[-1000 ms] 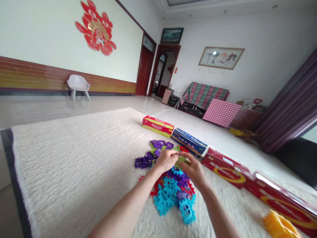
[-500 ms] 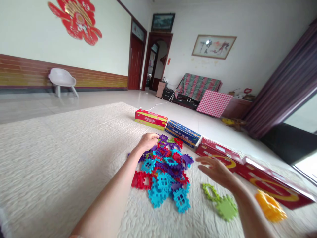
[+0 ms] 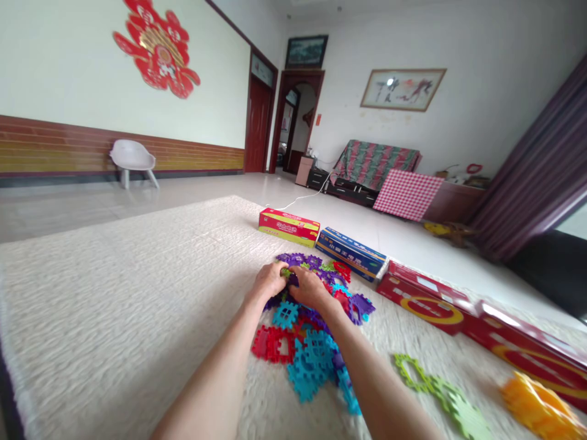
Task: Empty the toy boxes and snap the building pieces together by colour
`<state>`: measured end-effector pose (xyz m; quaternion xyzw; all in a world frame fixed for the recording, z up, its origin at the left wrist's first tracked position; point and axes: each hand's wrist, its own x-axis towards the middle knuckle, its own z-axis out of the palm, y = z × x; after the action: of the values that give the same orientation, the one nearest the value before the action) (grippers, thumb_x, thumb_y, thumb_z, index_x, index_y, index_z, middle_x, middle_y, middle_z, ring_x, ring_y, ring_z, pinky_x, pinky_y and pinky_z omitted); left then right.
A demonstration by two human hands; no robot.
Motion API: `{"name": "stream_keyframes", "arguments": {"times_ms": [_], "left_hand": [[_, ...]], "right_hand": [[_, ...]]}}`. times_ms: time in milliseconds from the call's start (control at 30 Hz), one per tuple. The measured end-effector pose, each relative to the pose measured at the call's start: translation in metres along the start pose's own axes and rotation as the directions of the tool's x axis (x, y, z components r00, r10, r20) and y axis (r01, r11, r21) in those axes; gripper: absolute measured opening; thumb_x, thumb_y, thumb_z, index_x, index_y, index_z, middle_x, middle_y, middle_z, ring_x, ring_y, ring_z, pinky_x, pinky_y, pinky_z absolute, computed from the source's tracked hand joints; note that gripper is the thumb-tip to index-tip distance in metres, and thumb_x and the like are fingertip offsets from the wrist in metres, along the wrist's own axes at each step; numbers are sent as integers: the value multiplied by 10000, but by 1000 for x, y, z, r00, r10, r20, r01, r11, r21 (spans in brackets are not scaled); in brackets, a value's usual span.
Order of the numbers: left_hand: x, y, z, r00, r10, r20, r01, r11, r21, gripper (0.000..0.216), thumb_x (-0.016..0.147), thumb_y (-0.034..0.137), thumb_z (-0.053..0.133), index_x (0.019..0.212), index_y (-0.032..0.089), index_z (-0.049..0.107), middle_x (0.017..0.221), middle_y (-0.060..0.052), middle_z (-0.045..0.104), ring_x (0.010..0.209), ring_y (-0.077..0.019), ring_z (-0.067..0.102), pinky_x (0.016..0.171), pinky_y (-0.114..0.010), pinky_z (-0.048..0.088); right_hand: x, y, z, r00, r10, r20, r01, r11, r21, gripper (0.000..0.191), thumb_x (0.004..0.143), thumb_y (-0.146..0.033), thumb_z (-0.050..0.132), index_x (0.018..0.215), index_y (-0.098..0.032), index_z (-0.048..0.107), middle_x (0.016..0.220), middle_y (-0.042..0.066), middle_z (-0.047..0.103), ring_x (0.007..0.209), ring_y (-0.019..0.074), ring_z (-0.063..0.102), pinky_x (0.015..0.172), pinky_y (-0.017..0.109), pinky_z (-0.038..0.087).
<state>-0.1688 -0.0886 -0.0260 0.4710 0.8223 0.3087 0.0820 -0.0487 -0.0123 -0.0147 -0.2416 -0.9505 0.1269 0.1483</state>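
A pile of plastic interlocking tiles (image 3: 316,318) in purple, blue, red and green lies on a cream rug (image 3: 114,293). My left hand (image 3: 269,280) and my right hand (image 3: 310,287) meet over the far side of the pile. Both have their fingers curled down onto small green and purple pieces (image 3: 288,274) between them. What exactly each hand grips is hidden by the fingers. Joined green tiles (image 3: 435,391) lie apart on the rug to the right. A heap of yellow tiles (image 3: 541,409) sits at the far right.
A red and yellow box (image 3: 288,226), a blue box (image 3: 351,252) and long red boxes (image 3: 477,324) line the rug's far edge. Beyond are a white chair (image 3: 132,160), a covered sofa (image 3: 380,168), a checkered cloth (image 3: 407,194) and dark curtains (image 3: 541,183).
My right hand has moved left from beside the green tiles to join my left hand at the far side of the pile. The green tiles stay on the rug.
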Motion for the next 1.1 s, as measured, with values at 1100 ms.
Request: {"name": "stream_keyframes", "arguments": {"times_ms": [1100], "left_hand": [[3,1,-9,998,12,-60,-13,1000,-11,445,729,132,587,1155,239,657,1085,-26,715,985,-165,648,851,-209,459]], "right_hand": [[-12,-14,-48,846,-94,525,176,978,-109,512,617,-108,615,1120,-193,656,1047,69,707,860,210,653,665,240,490]]}}
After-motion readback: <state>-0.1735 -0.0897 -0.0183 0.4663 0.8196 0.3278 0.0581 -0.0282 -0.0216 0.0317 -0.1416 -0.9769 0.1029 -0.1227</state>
